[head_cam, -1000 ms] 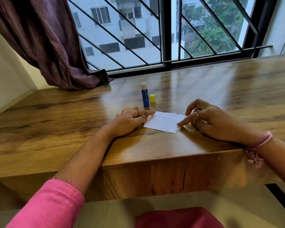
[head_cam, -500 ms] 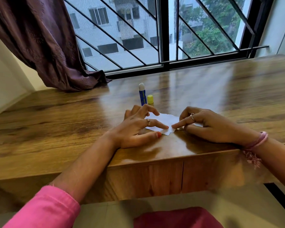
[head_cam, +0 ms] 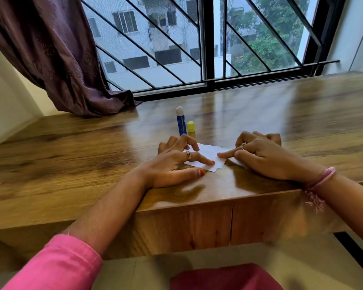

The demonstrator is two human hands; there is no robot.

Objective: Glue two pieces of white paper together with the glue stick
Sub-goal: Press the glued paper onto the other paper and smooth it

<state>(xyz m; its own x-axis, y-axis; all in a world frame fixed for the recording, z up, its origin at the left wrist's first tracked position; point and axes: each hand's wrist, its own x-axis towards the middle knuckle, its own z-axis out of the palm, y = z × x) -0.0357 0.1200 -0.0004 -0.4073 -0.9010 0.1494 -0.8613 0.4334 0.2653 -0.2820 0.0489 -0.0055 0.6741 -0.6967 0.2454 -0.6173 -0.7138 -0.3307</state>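
At the far left a dark purple curtain [head_cam: 57, 55] hung down to the wooden desk [head_cam: 71, 155], well to the left of the white paper [head_cam: 208, 155] that lay near the desk's front edge. The left hand [head_cam: 172, 166] rested on the left part of the paper, its fingers spread and mostly straight, the forefinger tip pressing the sheet flat while the thumb lay on the wood just in front of the paper. Just behind the paper stood the glue stick [head_cam: 181, 123], upright and uncapped, with its yellow cap [head_cam: 190, 126] on the desk beside it to the right. Neither hand touched the stick. The right hand [head_cam: 264, 155] lay over the paper's right part, forefinger stretched out and pressing down, the other fingers curled under; whether they pinched an edge could not be told. The two forefinger tips were close together on the sheet without touching.

The near corner showed two offset edges, so two sheets seemed to lie one on the other, slightly out of line. The step in hand looked like pressing the pieces together. To do it well, the edges should be squared before the glue sets. One fingertip should anchor the stack while the other smooths outward from the middle, firmly and evenly, so no corner lifts.
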